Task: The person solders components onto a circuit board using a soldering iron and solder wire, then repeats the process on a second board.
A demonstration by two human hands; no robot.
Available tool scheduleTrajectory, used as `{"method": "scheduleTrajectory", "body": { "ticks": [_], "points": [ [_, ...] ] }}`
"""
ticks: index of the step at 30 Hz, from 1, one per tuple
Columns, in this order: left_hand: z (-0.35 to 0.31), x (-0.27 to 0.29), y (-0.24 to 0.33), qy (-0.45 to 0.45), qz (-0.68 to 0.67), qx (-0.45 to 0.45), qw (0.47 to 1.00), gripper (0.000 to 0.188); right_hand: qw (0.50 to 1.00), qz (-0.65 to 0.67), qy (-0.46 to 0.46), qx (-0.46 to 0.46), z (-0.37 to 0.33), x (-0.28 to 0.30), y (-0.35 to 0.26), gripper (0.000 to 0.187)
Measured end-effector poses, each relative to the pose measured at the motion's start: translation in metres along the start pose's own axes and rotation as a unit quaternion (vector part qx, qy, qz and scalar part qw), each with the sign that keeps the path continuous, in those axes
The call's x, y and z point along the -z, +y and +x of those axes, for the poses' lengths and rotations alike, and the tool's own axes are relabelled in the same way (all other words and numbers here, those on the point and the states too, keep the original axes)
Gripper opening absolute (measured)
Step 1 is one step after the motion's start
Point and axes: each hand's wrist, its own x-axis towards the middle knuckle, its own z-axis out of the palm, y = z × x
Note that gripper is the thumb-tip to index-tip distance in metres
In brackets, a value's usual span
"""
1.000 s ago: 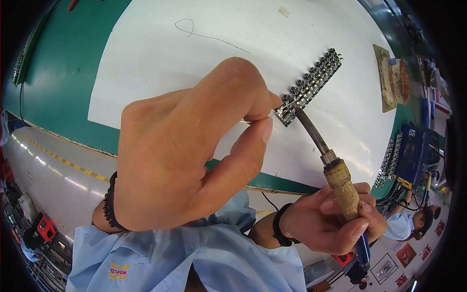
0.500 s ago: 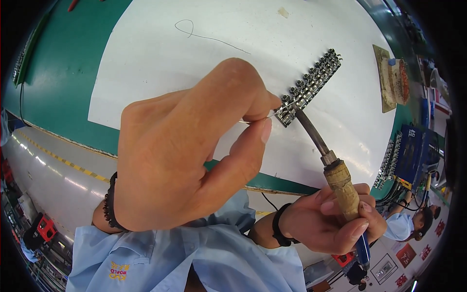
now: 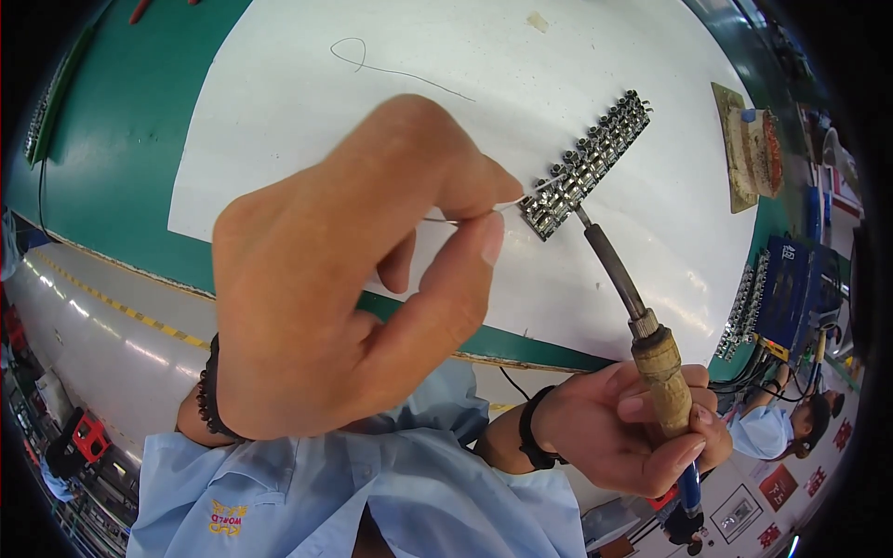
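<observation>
Between thumb and forefinger, my left hand (image 3: 363, 270) pinches a thin solder wire (image 3: 538, 189), whose end reaches over a row of small shiny metal parts (image 3: 595, 158). That row lies slantwise on a white sheet (image 3: 307, 121). My right hand (image 3: 642, 423) is wrapped round the handle of a soldering iron (image 3: 662, 372). The iron's tip is at the right side of the row, close to its near end; whether it touches is too small to tell.
A loose thin wire (image 3: 400, 71) lies on the sheet at the far side. A sponge (image 3: 752, 153) on a flat base stands to the right. Farther right are more metal rows (image 3: 742, 312) and a blue box (image 3: 789, 293). Another person (image 3: 772, 428) is at the right.
My left hand has moved slightly left and away, with the solder wire still pinched. The iron's tip has drawn back a little to the right and now shows beside the row.
</observation>
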Motion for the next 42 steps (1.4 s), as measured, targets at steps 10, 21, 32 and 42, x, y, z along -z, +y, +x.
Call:
{"method": "scheduleTrajectory", "body": {
  "ticks": [10, 21, 32, 42],
  "points": [
    [-0.007, 0.002, 0.005, 0.057, 0.044, 0.003, 0.997, 0.008, 1.0, -0.009, -0.015, -0.004, 0.001, 0.009, 0.001, 0.024],
    [-0.004, 0.0, -0.005, 0.052, 0.092, -0.091, 0.99, 0.011, 0.999, 0.019, -0.021, -0.043, 0.01, 0.01, 0.003, 0.024],
    [-0.003, 0.0, -0.005, 0.046, 0.086, -0.086, 0.992, 0.012, 0.996, -0.033, -0.082, -0.016, 0.008, 0.011, 0.002, 0.024],
    [-0.003, -0.001, -0.005, 0.054, 0.086, -0.087, 0.991, 0.011, 0.995, -0.041, -0.087, -0.017, 0.007, 0.013, 0.001, 0.024]
  ]
}}
